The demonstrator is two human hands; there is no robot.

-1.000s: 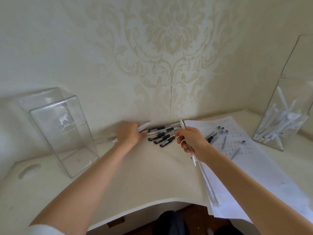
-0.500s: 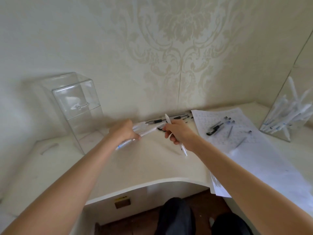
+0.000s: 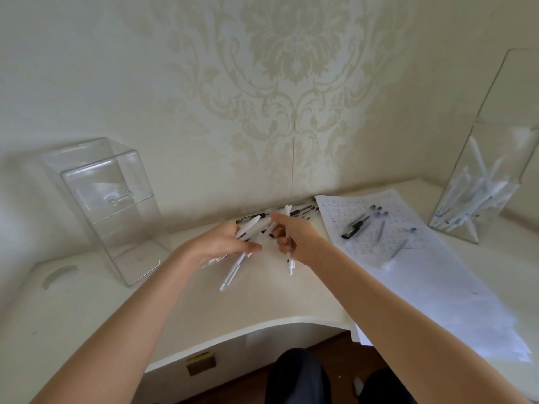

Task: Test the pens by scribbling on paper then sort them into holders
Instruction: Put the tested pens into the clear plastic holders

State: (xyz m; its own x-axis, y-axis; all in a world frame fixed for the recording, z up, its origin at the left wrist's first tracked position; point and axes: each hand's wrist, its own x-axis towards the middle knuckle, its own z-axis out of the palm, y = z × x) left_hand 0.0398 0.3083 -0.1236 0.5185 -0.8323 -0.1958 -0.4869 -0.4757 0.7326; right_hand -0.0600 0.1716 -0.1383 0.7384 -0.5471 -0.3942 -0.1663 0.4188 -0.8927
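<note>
A bunch of white pens (image 3: 237, 259) sits in the left hand (image 3: 224, 243), the fingers curled around their middles; the capped ends stick up past the knuckles toward the wall and the long barrels slant down toward the near edge of the desk (image 3: 140, 310), their tips hanging just above it. Just beside it, the right hand (image 3: 294, 237) is closed around a single white pen (image 3: 289, 258), which points almost straight down from the fist, its lower end clear of the desk top. The two hands are near each other, almost touching at the fingertips.

Behind the hands, against the wall, lies a row of black-capped pens (image 3: 300, 212) on the desk. To the right, a sheet of paper (image 3: 423, 269) covered in small scribbles runs off the desk's front edge; a black pen (image 3: 354, 227) and a few loose caps and thin refills lie on it. Farther right stands a clear holder (image 3: 495, 158) with a cluster of white pens leaning inside. At the left, well apart from the hands, stands a second clear box (image 3: 87, 185) with a small handle on its front.
</note>
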